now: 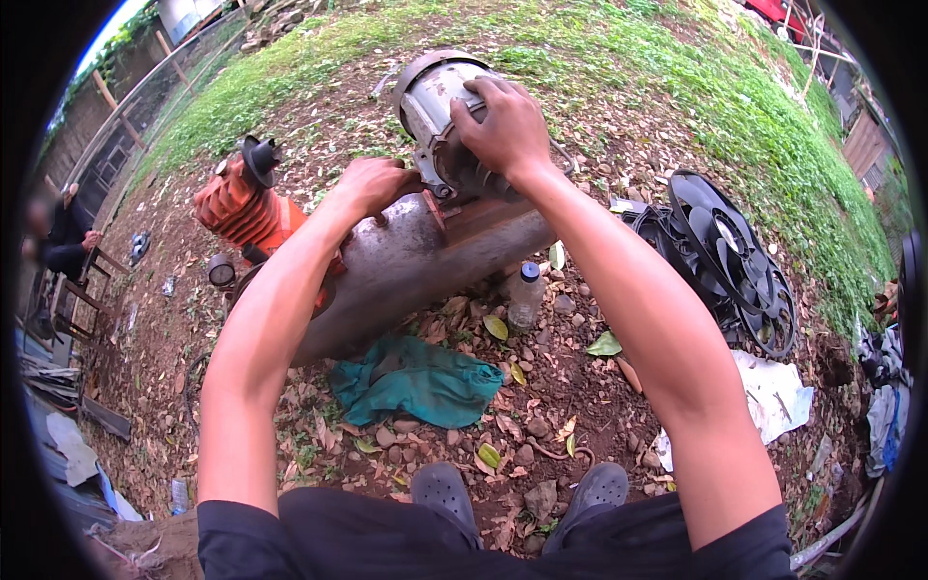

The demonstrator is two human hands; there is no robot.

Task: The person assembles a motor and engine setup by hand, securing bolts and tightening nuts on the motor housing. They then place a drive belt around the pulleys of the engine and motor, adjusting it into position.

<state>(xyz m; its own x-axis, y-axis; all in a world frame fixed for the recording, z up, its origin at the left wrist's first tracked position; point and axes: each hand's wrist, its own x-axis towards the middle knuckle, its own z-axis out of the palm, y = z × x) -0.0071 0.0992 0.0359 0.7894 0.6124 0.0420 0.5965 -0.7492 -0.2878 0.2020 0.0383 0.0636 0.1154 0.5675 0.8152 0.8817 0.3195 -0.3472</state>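
A worn grey electric motor (pixel 432 101) sits tilted at the top of a rusty, dull compressor tank (pixel 416 266). My right hand (pixel 505 128) grips the motor's near side, thumb and fingers spread over its casing. My left hand (pixel 372 184) is at the motor's lower left, by its mounting foot. Its fingers are curled, and their tips are partly hidden, so what they pinch does not show. The orange finned compressor pump (pixel 246 213), with a black cap on top, stands at the tank's left end, beyond my left forearm. A round gauge (pixel 221 270) is beside it.
A green cloth (pixel 420 379) and a clear bottle with a blue cap (pixel 526 298) are on the leafy ground before the tank. Black fans (pixel 720 242) lie to the right, near a white sheet (pixel 773 394). A person (pixel 68 237) is at the far left.
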